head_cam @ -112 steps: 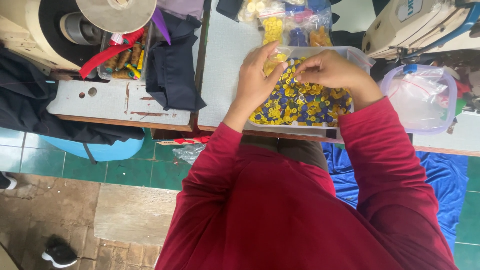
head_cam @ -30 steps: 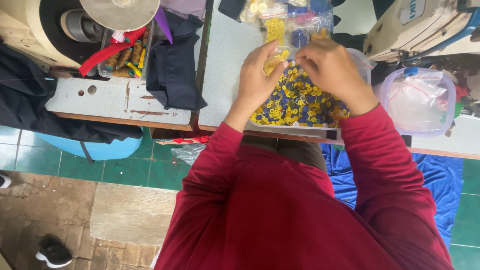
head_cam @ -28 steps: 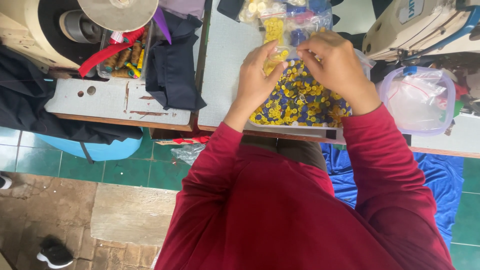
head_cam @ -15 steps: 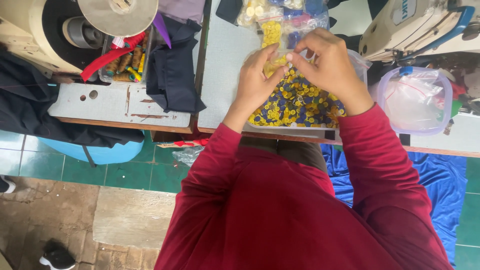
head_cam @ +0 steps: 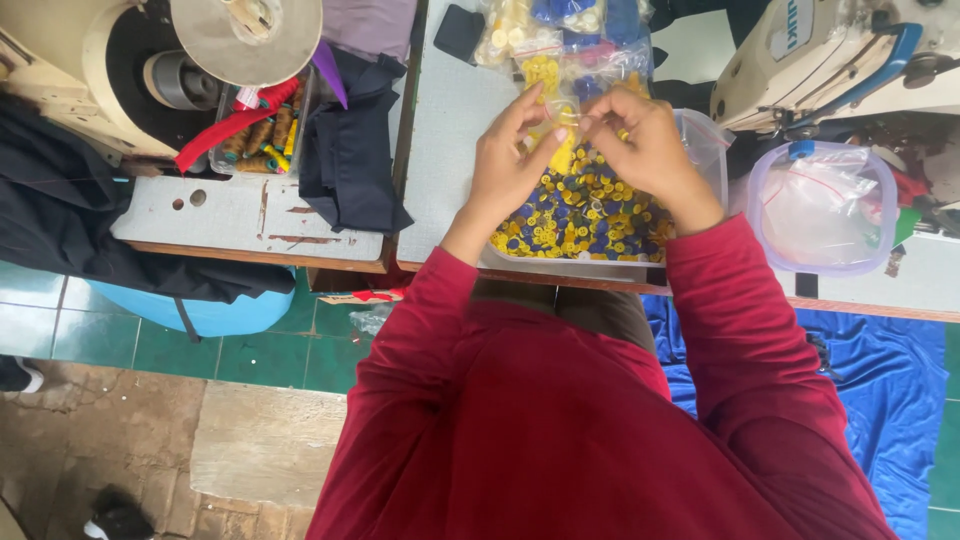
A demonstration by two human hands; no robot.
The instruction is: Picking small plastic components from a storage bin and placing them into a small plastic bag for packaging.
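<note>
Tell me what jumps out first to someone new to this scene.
The tray of yellow and blue buttons at the table's near edge, right under both hands. The left hand and right hand meet above it, pinching a small clear bag of yellow buttons. An empty clear container sits to the right.

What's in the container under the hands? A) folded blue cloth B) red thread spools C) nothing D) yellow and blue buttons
D: the clear container below the left hand and right hand is full of small yellow and blue buttons.
</note>
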